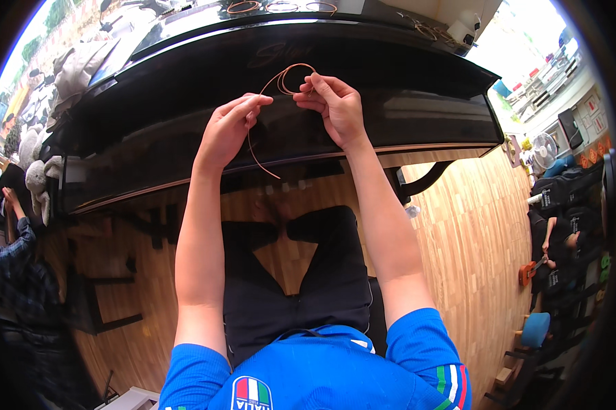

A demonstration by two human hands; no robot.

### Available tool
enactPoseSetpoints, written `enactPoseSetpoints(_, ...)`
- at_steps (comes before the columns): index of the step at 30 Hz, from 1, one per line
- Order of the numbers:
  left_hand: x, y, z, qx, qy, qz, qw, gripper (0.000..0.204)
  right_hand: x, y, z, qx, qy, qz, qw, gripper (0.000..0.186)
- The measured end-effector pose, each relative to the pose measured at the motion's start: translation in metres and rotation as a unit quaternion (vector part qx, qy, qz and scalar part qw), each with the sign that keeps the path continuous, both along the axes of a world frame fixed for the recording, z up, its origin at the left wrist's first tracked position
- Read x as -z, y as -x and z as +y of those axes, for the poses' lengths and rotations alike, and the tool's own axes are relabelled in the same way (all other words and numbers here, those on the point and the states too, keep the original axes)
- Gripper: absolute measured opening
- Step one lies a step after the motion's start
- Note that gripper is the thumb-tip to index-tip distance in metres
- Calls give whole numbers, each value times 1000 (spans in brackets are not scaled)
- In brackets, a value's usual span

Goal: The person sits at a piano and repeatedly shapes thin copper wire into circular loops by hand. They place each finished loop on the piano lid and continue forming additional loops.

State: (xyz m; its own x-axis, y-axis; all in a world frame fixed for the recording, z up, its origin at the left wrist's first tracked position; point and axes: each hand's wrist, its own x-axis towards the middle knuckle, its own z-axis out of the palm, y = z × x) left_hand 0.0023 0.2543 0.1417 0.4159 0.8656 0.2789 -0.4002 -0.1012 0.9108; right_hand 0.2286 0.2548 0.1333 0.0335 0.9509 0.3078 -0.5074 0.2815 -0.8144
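A thin copper-coloured wire [295,65] is looped into a loose coil in front of the closed black piano [164,113]. My right hand [336,108] pinches the coil at its right side between thumb and fingers. On the other side, my left hand [227,133] has thumb and fingertips closed on the stretch of wire running out of the coil. The wire's free tail hangs below the left fingers and curves to the right. Both hands are raised above my lap, a short way apart.
Several more wire coils [245,7] lie on the piano top, with tangled cables [424,29] to the right. Grey plush toys [38,171] sit at the piano's left end. One person [14,253] is at the left; another, at the right, holds a small orange stringed instrument [527,273].
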Motion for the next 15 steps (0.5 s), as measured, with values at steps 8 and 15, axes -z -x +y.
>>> enactPoseSetpoints(8, 5, 1, 3, 28, 35, -26, 999, 24, -1, 2, -2, -18, -14, -26, 999, 22)
enactPoseSetpoints(15, 7, -5, 5, -45, 29, -3, 999, 27, -2, 0, -5, -67, -6, -76, 995, 23)
